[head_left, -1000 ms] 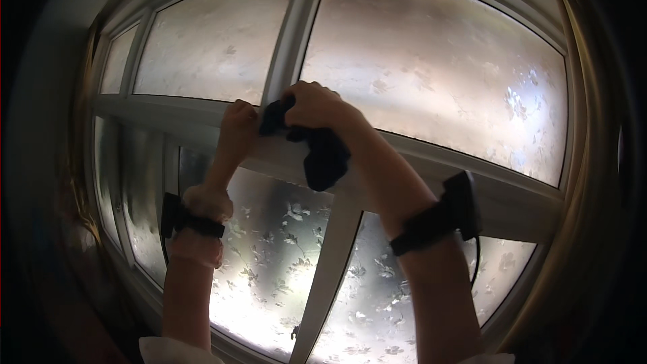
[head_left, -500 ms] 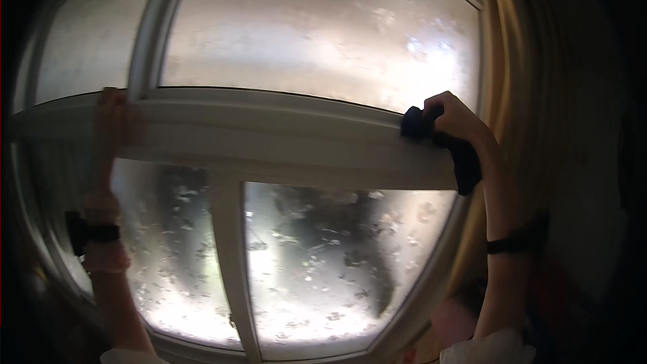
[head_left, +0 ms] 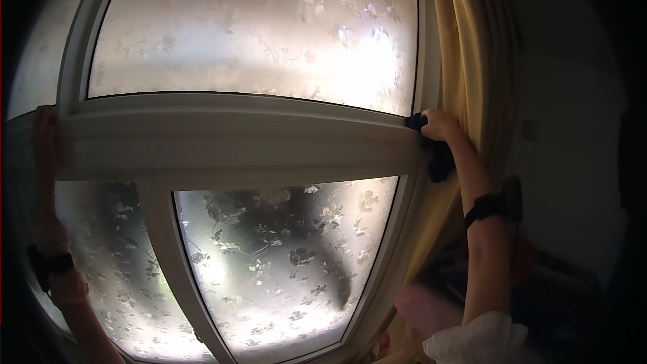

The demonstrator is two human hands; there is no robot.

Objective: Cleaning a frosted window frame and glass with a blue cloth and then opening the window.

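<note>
A white window crossbar [head_left: 236,138] runs between an upper frosted pane [head_left: 256,34] and the lower frosted panes [head_left: 276,263], which carry a flower pattern. My right hand [head_left: 441,125] is closed on a dark cloth [head_left: 441,165] and presses it to the crossbar's ledge at the right corner of the upper pane. Part of the cloth hangs down below my fingers. At the far left, my left hand [head_left: 46,135] grips the top of the crossbar, its fingers hooked over the ledge; shadow dims their detail.
A yellowish curtain [head_left: 465,40] hangs right beside the window, close to my right hand. White uprights [head_left: 162,243] divide the panes. Dim wall [head_left: 559,128] lies farther right, and pinkish fabric [head_left: 428,310] shows low by my right arm.
My right hand has slid the cloth rightward along the ledge into the corner by the curtain. The view has turned right, while my left hand keeps its hold on the crossbar.
</note>
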